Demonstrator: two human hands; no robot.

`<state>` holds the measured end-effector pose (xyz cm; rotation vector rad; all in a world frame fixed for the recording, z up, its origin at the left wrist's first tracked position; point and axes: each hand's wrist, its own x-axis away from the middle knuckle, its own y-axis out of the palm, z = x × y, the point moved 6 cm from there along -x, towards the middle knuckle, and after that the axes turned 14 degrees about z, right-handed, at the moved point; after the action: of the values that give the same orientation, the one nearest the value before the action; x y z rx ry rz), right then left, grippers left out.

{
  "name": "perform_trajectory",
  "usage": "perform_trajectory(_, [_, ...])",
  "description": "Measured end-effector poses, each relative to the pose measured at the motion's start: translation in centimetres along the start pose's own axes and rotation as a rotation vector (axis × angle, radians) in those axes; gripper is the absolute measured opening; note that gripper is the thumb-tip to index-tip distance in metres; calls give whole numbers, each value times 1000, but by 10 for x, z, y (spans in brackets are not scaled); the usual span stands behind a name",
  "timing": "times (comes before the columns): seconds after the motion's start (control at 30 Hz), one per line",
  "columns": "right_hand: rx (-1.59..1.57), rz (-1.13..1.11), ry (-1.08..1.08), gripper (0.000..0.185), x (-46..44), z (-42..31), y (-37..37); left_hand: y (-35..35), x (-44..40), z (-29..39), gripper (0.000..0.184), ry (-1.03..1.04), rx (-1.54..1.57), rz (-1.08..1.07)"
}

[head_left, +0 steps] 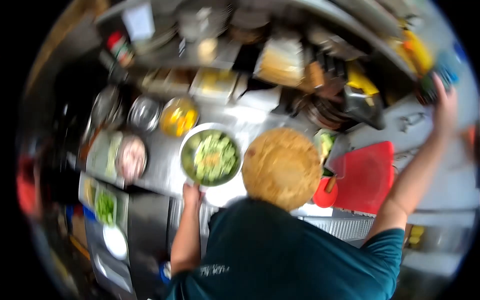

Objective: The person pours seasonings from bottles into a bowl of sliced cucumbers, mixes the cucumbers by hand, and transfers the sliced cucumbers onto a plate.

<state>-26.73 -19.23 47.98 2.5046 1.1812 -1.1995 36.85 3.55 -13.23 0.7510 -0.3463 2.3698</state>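
Observation:
Low in the middle, my left hand [192, 194] grips the near rim of a metal bowl [187, 175]. Pale green chopped vegetable pieces [215, 157] fill that bowl, with a small tan patch on top. At the far upper right, my right arm is stretched out and my right hand [444, 100] is closed around a dark bottle-like container [427, 90]; blur hides its exact kind. A blue item [446, 72] shows just beside those fingers. Between my arms is a large round tan disc [282, 167] with a wood-like surface.
Left of the bowl are a bowl of yellow pieces [179, 119], a clear bowl [144, 114] and a bowl of pale pink food [132, 157]. A red cutting board [367, 175] and red round container [325, 194] lie right. A shelf edge [370, 35] overhangs the back.

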Motion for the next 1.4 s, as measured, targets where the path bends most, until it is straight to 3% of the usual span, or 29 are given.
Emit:
perform_trajectory(0.03, [66, -74, -42, 55, 32, 2, 5, 2, 2, 5, 35, 2, -2, -53])
perform_trajectory(0.17, [249, -652, -4, 62, 193, -6, 95, -2, -15, -10, 20, -29, -4, 8])
perform_trajectory(0.23, [299, -885, -104, 69, 283, -9, 143, -1, -5, -6, 18, -40, -1, 11])
perform_trajectory(0.27, [341, -925, -346, 65, 321, 1, 162, -2, -6, -11, 17, -45, 4, 7])
perform_trajectory(0.4, [560, -1329, -518, 54, 436, 14, 247, -1, 7, 6, 15, -66, -10, -4])
perform_trajectory(0.57, [803, -1387, -956, 30, 505, 2, 338, -1, 2, 1, 24, -58, 21, -38])
perform_trajectory(0.73, [1013, -1519, -1216, 31, 517, -18, 362, -1, 4, 9, 19, -47, 63, -75])
perform_trajectory(0.83, [923, -1577, -1292, 41, 533, -43, 373, -4, 5, 8, 19, -45, 54, -67])
perform_trajectory(0.97, [1091, -1567, -1229, 54, 508, -50, 410, -5, 2, 9, 22, -59, 42, -100])
perform_trajectory(1.1, [1131, -1693, -1249, 44, 526, -45, 395, -6, -2, 7, 24, -34, 20, -122])
perform_trajectory(1.13, [1149, -1627, -1330, 39, 536, -50, 396, -5, -3, 8, 24, -27, 33, -128])
perform_trajectory(1.3, [1114, -1585, -1141, 38, 509, -64, 417, -5, -7, 5, 23, -28, -7, -139])
perform_trajectory(1.4, [1130, -1666, -1132, 37, 521, -47, 395, -6, -3, 13, 22, -29, 26, -139])
